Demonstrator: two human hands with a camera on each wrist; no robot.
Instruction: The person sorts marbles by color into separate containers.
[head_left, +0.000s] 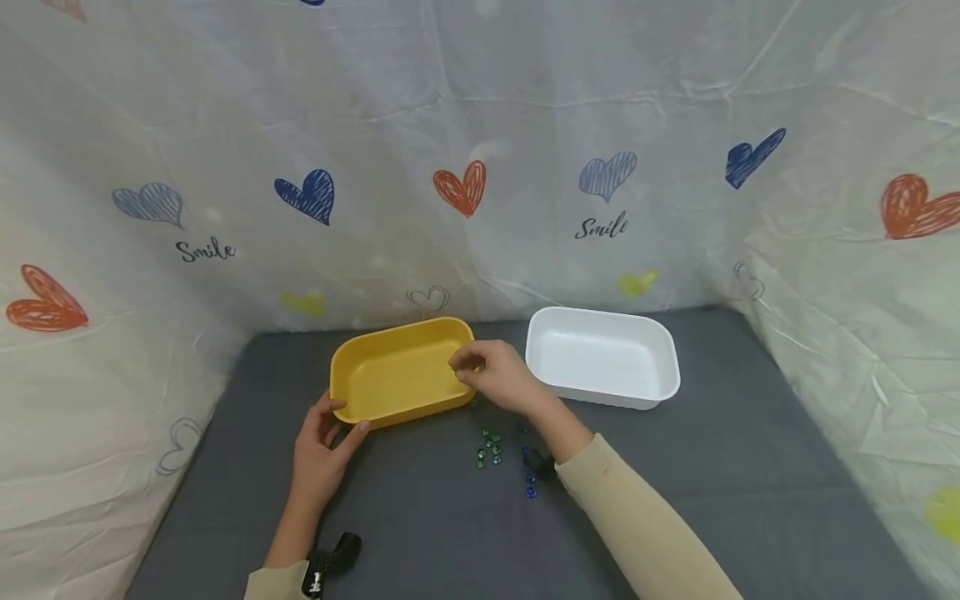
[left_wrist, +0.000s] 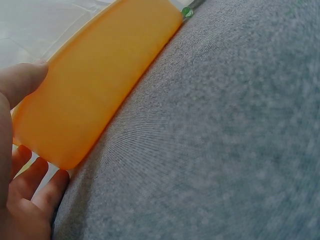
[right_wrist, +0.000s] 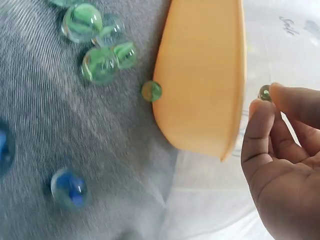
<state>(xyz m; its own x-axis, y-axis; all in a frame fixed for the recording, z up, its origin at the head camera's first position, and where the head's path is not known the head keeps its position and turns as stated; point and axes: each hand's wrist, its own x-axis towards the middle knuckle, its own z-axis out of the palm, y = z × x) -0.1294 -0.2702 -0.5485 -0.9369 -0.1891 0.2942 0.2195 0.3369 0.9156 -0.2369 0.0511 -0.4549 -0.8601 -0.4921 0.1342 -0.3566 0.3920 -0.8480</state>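
Observation:
At the near left corner of the yellow plastic tray (head_left: 401,375), my left hand (head_left: 318,450) grips the rim and wall, thumb in front and fingers round the side. My right hand (head_left: 498,375) is raised at the tray's right end. Between its thumb and index finger it pinches a green glass marble (right_wrist: 265,93), clear in the right wrist view. Another green marble (right_wrist: 152,91) lies on the cloth against the tray's wall. Several green marbles (head_left: 490,444) are grouped in front of the trays. Blue marbles (head_left: 532,492) form a line to their right, partly hidden by the right wrist.
A white tray (head_left: 603,354) stands right of the yellow one, behind the right forearm. Dark grey cloth (head_left: 420,517) covers the table. A pale curtain (head_left: 525,142) printed with hearts hangs behind and at both sides.

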